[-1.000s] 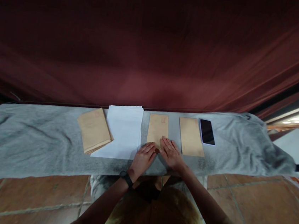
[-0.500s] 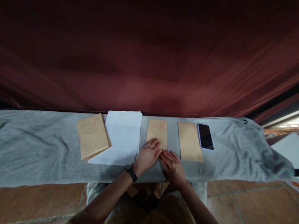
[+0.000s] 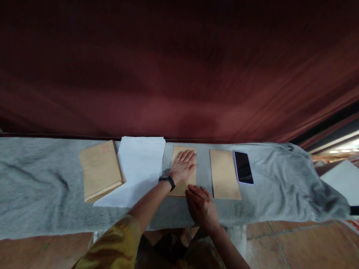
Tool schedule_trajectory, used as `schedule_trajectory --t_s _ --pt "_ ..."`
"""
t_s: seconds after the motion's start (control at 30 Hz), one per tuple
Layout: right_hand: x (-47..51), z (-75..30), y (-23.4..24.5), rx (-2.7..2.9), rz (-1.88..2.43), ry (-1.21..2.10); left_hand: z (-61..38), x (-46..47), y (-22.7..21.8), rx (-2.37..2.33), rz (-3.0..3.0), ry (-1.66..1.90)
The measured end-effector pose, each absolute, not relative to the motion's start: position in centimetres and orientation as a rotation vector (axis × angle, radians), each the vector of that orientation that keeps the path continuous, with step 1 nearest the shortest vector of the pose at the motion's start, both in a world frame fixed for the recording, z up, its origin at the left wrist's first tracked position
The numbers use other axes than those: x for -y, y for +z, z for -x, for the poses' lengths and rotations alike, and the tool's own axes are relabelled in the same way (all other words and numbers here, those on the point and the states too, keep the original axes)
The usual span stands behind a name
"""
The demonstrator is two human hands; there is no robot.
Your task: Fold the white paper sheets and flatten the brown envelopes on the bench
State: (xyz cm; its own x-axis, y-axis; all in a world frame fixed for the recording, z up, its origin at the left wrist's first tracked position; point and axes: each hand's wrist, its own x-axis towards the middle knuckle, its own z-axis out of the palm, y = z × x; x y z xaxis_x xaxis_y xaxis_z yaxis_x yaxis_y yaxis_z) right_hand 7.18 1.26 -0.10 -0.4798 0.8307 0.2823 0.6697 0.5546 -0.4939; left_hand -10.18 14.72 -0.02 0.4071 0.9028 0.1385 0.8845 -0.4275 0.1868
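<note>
A brown paper envelope [image 3: 182, 189] lies upright in front of me on the grey cloth [image 3: 40, 205]. My left hand [image 3: 183, 165], with a dark watch on its wrist, rests flat across the envelope's upper half, fingers stretched out. Beside the envelope's lower right corner lies my right hand [image 3: 202, 205], its fingers extended and the fingertips touching the edge. Another brown envelope [image 3: 225, 175] is to the right. On the left, a stack of brown envelopes [image 3: 100, 171] overlaps a pile of white paper sheets [image 3: 139, 164].
A phone [image 3: 244, 168] with a pale purple edge lies right of the second envelope. Behind the narrow cloth-covered surface hangs a dark red curtain [image 3: 168, 116]. Tiled floor [image 3: 276, 247] shows below, and a white sheet-like thing [image 3: 350, 182] is at the far right.
My left hand has slid up the envelope, from its lower part to its upper half, and its fingers lie flat. My right hand stays near the lower right corner. The view has shifted slightly.
</note>
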Motion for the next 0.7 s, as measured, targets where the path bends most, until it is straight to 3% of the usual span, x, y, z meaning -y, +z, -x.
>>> schedule_trajectory --t_s 0.53,0.7 --pt "-1.8 -6.0 -0.2 2.104 1.316 0.441 14.2 -5.7 0.7 -1.351 -2.452 0.374" --pt "-1.8 -5.7 -0.1 2.114 1.367 0.421 14.2 -3.0 0.6 -1.454 -2.431 0.451"
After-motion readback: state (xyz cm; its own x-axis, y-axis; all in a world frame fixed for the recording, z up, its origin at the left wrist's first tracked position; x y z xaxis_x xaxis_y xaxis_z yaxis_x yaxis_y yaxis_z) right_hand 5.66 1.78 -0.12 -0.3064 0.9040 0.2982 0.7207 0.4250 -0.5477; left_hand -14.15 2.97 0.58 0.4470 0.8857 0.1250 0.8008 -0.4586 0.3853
